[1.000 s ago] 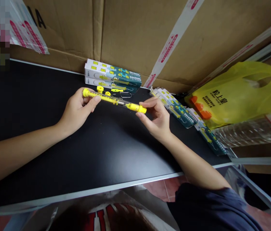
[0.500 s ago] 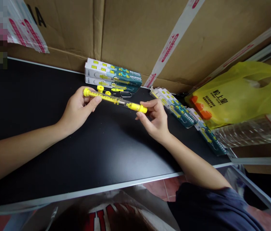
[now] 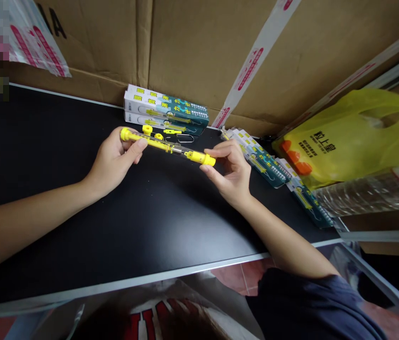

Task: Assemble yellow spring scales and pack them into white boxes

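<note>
A clear tubular spring scale (image 3: 164,145) with yellow ends is held level above the black table, a metal spring showing inside. My left hand (image 3: 112,160) grips its left part, thumb on the tube. The fingertips of my right hand (image 3: 229,172) pinch the yellow cap (image 3: 208,159) at the right end. Just behind the tube lie small yellow parts: a knob-like piece (image 3: 147,129), a ring (image 3: 158,136) and a flat piece (image 3: 173,131). Beside them is a bent metal hook (image 3: 185,138).
Stacked spring scale boxes (image 3: 165,111) stand against a cardboard wall (image 3: 192,47). More boxes (image 3: 256,158) lie to the right, near a yellow plastic bag (image 3: 348,137) with orange things inside and a clear ribbed plastic item (image 3: 362,194). The black table (image 3: 149,226) has a pale front edge.
The spring scale has shifted very slightly left with both hands. My right hand's fingers have moved a little on the yellow cap; the grip of my left hand looks the same.
</note>
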`<state>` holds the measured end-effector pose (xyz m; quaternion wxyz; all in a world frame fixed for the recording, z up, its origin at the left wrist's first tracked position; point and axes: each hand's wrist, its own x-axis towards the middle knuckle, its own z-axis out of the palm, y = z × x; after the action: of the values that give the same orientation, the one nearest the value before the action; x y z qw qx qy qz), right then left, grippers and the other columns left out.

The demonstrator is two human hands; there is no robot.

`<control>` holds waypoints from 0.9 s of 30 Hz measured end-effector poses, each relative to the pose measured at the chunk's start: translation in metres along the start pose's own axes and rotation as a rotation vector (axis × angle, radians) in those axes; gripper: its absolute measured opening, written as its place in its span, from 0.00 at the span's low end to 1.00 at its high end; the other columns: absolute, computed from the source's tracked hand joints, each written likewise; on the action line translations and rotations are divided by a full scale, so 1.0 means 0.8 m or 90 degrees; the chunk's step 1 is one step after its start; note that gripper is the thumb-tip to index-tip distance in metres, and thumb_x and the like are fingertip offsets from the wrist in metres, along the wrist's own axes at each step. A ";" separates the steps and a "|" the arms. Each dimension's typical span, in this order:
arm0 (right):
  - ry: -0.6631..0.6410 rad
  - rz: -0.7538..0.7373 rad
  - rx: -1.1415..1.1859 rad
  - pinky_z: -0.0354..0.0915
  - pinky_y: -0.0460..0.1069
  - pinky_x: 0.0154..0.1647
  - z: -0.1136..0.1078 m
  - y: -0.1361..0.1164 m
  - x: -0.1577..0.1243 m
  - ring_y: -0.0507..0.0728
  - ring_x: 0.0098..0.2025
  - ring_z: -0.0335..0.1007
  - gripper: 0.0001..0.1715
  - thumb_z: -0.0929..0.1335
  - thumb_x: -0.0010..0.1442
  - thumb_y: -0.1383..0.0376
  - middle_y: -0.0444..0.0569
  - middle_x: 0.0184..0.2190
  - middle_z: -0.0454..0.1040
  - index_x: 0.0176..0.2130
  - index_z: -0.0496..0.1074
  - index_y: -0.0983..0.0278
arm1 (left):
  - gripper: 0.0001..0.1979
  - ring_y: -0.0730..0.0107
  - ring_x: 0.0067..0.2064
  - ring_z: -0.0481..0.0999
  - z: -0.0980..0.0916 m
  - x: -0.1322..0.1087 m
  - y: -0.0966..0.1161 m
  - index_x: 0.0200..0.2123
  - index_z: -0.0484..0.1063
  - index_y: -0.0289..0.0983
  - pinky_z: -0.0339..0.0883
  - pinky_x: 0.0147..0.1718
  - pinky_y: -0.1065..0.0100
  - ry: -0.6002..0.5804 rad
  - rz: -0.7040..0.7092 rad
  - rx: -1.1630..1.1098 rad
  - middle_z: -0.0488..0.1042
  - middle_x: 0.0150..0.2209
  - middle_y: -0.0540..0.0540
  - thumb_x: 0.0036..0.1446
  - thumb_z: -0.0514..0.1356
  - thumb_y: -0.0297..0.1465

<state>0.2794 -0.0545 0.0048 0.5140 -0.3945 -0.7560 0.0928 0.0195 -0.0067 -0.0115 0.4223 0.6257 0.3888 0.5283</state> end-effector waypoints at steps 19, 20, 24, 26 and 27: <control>-0.059 0.086 0.075 0.62 0.48 0.23 0.008 0.000 -0.015 0.48 0.23 0.65 0.15 0.68 0.66 0.56 0.42 0.34 0.67 0.48 0.62 0.56 | 0.13 0.73 0.26 0.68 -0.001 0.001 -0.002 0.38 0.67 0.41 0.63 0.28 0.68 -0.024 -0.006 0.006 0.67 0.23 0.54 0.57 0.67 0.40; -0.063 0.087 0.077 0.62 0.47 0.23 0.008 0.000 -0.015 0.48 0.22 0.65 0.15 0.68 0.66 0.55 0.41 0.33 0.67 0.48 0.62 0.56 | 0.14 0.73 0.26 0.69 -0.001 0.001 -0.003 0.38 0.67 0.41 0.64 0.28 0.68 -0.026 -0.005 0.009 0.67 0.24 0.53 0.58 0.66 0.41; -0.073 0.087 0.087 0.61 0.47 0.23 0.007 0.000 -0.014 0.47 0.21 0.63 0.15 0.69 0.66 0.56 0.39 0.30 0.66 0.47 0.63 0.57 | 0.15 0.73 0.27 0.68 -0.002 0.002 -0.006 0.36 0.66 0.41 0.63 0.28 0.69 -0.027 0.005 0.016 0.67 0.24 0.53 0.58 0.65 0.43; -0.066 0.087 0.084 0.59 0.47 0.23 0.006 0.000 -0.012 0.47 0.21 0.61 0.14 0.70 0.65 0.57 0.37 0.27 0.64 0.46 0.65 0.58 | 0.14 0.74 0.26 0.68 -0.002 0.002 -0.006 0.36 0.66 0.40 0.63 0.28 0.69 -0.025 0.006 0.020 0.67 0.24 0.54 0.59 0.65 0.43; -0.054 0.077 0.075 0.59 0.47 0.24 0.005 0.000 -0.010 0.47 0.22 0.61 0.13 0.71 0.64 0.58 0.37 0.26 0.64 0.46 0.67 0.58 | 0.14 0.74 0.26 0.68 -0.002 0.002 -0.006 0.36 0.65 0.40 0.63 0.28 0.69 -0.024 0.005 0.022 0.67 0.24 0.54 0.59 0.65 0.42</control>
<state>0.2772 -0.0589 -0.0033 0.4970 -0.4043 -0.7453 0.1845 0.0184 -0.0034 -0.0150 0.4165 0.6440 0.3878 0.5112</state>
